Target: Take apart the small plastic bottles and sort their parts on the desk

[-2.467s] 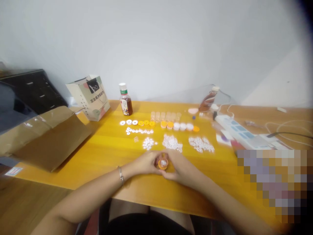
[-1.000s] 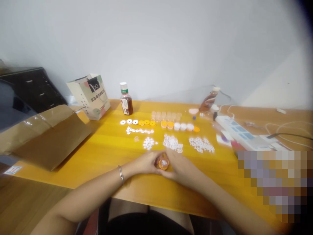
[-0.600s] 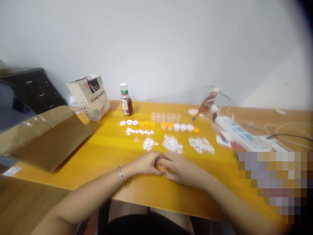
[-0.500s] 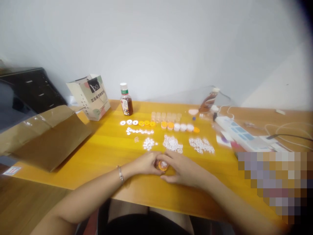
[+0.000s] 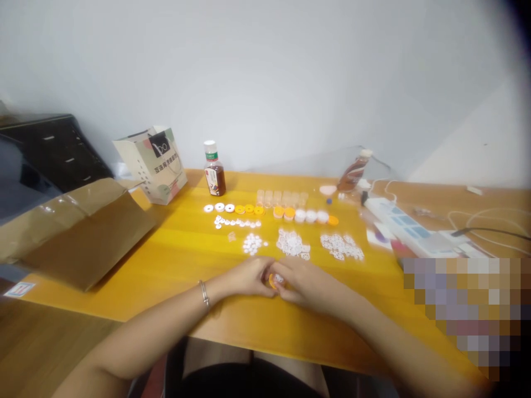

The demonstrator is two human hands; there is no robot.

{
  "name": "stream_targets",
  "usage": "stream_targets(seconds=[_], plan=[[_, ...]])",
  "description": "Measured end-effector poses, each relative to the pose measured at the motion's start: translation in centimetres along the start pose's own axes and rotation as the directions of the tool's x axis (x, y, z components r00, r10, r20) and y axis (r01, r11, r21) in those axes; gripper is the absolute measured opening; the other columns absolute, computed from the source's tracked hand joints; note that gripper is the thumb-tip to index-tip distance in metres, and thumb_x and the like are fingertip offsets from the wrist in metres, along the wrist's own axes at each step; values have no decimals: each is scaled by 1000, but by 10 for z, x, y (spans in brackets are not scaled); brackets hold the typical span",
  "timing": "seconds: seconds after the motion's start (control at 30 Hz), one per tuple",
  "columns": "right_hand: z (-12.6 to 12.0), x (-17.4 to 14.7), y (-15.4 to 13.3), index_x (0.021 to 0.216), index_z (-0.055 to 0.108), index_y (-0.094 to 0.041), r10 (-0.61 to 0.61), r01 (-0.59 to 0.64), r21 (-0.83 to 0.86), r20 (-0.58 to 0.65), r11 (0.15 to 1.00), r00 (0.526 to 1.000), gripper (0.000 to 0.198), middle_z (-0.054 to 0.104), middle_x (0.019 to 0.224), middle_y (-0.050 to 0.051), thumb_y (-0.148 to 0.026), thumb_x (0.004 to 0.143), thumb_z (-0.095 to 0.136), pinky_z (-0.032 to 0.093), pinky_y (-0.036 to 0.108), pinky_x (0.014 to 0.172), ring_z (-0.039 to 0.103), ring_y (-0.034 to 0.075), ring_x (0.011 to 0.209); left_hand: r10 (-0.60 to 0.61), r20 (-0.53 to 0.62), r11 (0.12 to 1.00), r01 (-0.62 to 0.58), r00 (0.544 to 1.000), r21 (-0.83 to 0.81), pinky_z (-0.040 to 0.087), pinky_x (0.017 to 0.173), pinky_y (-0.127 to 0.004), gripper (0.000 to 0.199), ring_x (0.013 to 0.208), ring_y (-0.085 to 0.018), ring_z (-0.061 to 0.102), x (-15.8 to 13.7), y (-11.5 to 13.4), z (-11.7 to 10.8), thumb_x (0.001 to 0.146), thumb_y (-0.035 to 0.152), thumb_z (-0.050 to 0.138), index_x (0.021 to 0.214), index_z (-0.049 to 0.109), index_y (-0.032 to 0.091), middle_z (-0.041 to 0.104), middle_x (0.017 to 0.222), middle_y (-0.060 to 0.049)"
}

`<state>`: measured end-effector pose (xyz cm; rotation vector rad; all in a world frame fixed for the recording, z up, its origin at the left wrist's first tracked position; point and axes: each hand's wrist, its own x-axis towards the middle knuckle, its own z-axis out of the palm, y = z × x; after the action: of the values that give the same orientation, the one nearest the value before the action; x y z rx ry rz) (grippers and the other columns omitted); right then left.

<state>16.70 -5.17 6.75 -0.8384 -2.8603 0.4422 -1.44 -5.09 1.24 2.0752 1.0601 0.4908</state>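
Both my hands meet near the table's front edge around an orange cap [image 5: 272,281] with a small whitish piece [image 5: 278,278] at its middle. My left hand [image 5: 254,276] curls its fingers round the cap's left side. From the right, my right hand [image 5: 301,281] closes on it, thumb and fingers pressed over the piece. Fingers hide much of the cap. Just beyond lie a pile of small white discs [image 5: 252,243], a heap of white plastic pieces [image 5: 291,243] and another heap of white pieces [image 5: 342,245].
Behind are a row of white and orange rings [image 5: 239,209], a row of capped parts [image 5: 299,215] and clear small cups [image 5: 282,198]. A drink bottle [image 5: 214,174], a paper bag [image 5: 155,166] and a cardboard box [image 5: 78,232] stand left; a power strip [image 5: 402,221] lies right.
My right thumb and fingers have closed in on the orange cap, covering more of it. My left hand stays almost where it was.
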Motion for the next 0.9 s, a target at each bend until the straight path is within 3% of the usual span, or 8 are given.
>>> stream_targets(seconds=[0.13, 0.33, 0.5, 0.63, 0.7, 0.8, 0.83, 0.9], plan=[[-10, -3, -1, 90, 54, -21, -96, 95, 30, 41, 995, 995, 18, 55, 94, 4, -10, 76, 50, 42, 24, 68, 55, 14, 78, 49, 42, 997, -47, 998, -60, 33, 51, -18, 28, 58, -8, 45, -1, 0, -1, 65, 22, 63, 91, 54, 14, 53, 70, 2], [5, 5, -6, 88, 51, -16, 198, -197, -123, 2, 973, 980, 24, 59, 72, 5, -37, 78, 58, 38, 25, 52, 56, 18, 61, 0, 6, 1000, 0, 1000, -3, 28, 46, -18, 28, 54, -7, 41, -1, 0, 0, 60, 23, 68, 83, 53, 14, 49, 63, 4], [-11, 1, -7, 82, 55, -20, -64, 64, 0, 40, 998, 997, 10, 58, 84, 3, -20, 85, 45, 40, 24, 60, 54, 13, 68, 19, 34, 996, -16, 999, -83, 34, 51, -18, 31, 59, -8, 47, -1, 1, -1, 63, 18, 63, 93, 55, 15, 55, 72, 2], [-42, -4, 11, 93, 54, -21, 62, -48, 122, -106, 991, 992, 14, 59, 81, 2, -28, 85, 44, 41, 24, 59, 54, 13, 65, -11, 15, 998, 12, 1000, -61, 33, 49, -18, 25, 56, -7, 44, -2, -2, 0, 64, 24, 65, 84, 53, 14, 51, 66, 3], [-56, 2, 38, 97, 52, -19, 257, -229, 132, -264, 964, 930, 21, 60, 78, 3, -34, 84, 47, 40, 24, 56, 54, 14, 63, -19, 4, 999, 20, 1000, -51, 33, 49, -18, 26, 56, -8, 44, -2, -4, 1, 63, 26, 66, 81, 52, 15, 51, 67, 3], [-70, 20, 92, 100, 52, -15, 520, -518, 143, -460, 843, 719, 33, 62, 76, 5, -39, 77, 55, 41, 25, 57, 57, 17, 67, -22, 12, 998, 22, 1000, -59, 34, 50, -17, 26, 57, -8, 46, -2, -5, 2, 63, 27, 67, 80, 50, 15, 53, 69, 2], [-72, 28, 111, 100, 53, -15, 584, -593, 150, -475, 791, 658, 34, 63, 77, 6, -38, 75, 57, 42, 25, 59, 58, 18, 69, -22, 15, 998, 23, 1000, -65, 34, 50, -17, 26, 57, -8, 46, -1, -5, 3, 63, 27, 67, 80, 50, 15, 53, 69, 3], [-75, 42, 142, 101, 56, -14, 657, -681, 129, -441, 721, 611, 32, 64, 84, 7, -32, 75, 58, 42, 25, 63, 59, 18, 74, -23, 16, 997, 24, 1000, -71, 33, 49, -17, 26, 57, -7, 46, -1, -4, 2, 63, 26, 67, 80, 50, 15, 52, 69, 3]])
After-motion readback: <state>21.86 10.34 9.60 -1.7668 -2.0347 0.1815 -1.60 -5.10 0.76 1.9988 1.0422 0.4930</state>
